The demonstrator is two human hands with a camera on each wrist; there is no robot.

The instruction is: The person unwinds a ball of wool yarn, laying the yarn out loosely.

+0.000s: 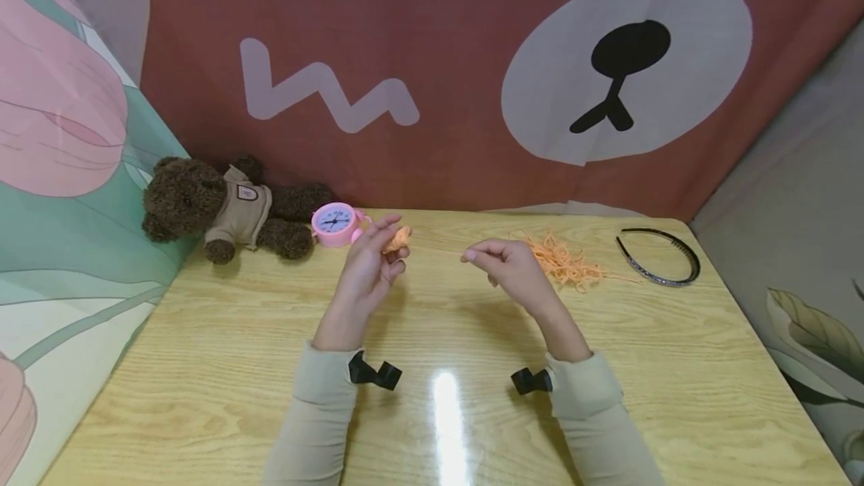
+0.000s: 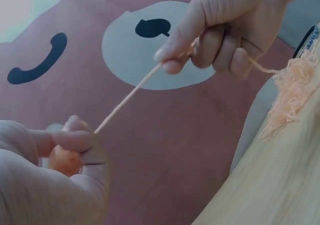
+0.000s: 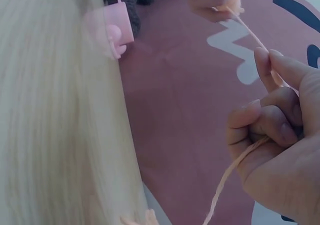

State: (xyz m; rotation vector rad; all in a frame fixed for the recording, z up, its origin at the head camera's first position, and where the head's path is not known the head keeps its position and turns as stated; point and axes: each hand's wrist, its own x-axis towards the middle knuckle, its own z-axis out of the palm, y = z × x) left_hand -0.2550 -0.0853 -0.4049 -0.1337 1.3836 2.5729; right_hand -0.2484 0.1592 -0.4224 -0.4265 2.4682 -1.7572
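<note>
Between the fingers and thumb of my left hand point(image 1: 367, 265) is a small ball of orange yarn point(image 1: 398, 239). A taut strand of yarn point(image 2: 127, 98) runs from it across to my right hand point(image 1: 509, 270), which pinches the strand between thumb and index finger. In the right wrist view the strand passes through my curled right fingers point(image 3: 270, 120) and hangs down below them. A loose, tangled pile of the same yarn point(image 1: 563, 261) lies on the table just beyond my right hand. Both hands are raised above the tabletop.
A pink alarm clock point(image 1: 334, 224) stands just left of my left hand. Behind it a brown teddy bear point(image 1: 238, 208) lies on its side. At the right, a black headband point(image 1: 664, 276) rests on the wooden table point(image 1: 675, 366). A printed cloth point(image 1: 459, 96) hangs along the back edge.
</note>
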